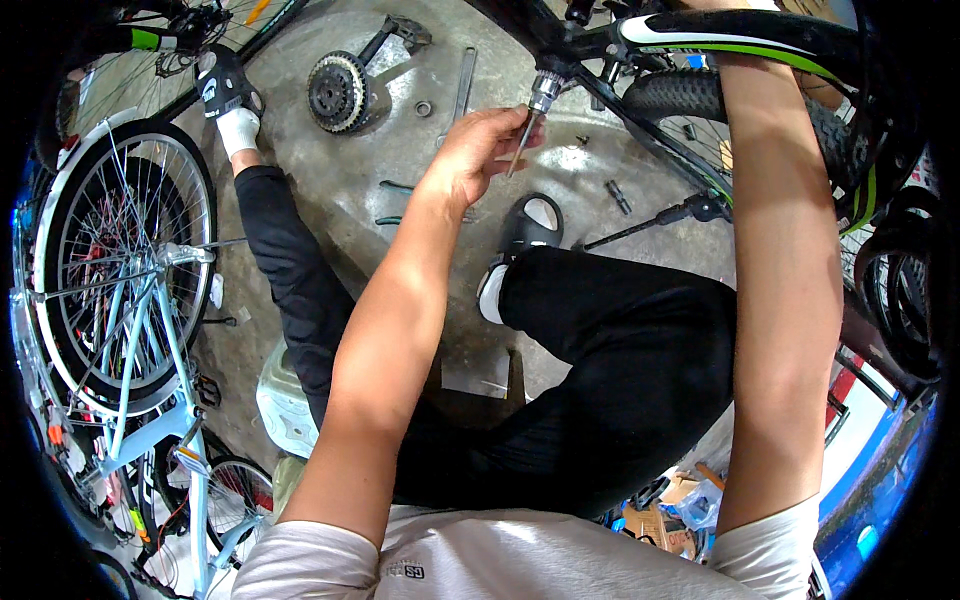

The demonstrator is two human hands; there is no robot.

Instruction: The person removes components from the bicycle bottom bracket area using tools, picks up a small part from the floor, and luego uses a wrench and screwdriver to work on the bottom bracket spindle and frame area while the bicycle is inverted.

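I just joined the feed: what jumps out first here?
The left hand, top centre, holds a thin metal tool at the bottom bracket of a black and green bike frame. A removed crankset lies on the concrete floor at upper left. A pale blue bike fills the left edge.

The left hand (475, 150) pinches a thin metal rod (522, 140) just under the bike's bottom bracket (546, 92). The right arm reaches up behind the black-and-green frame (740, 35). A crankset (340, 90) lies on the concrete floor (400, 160).
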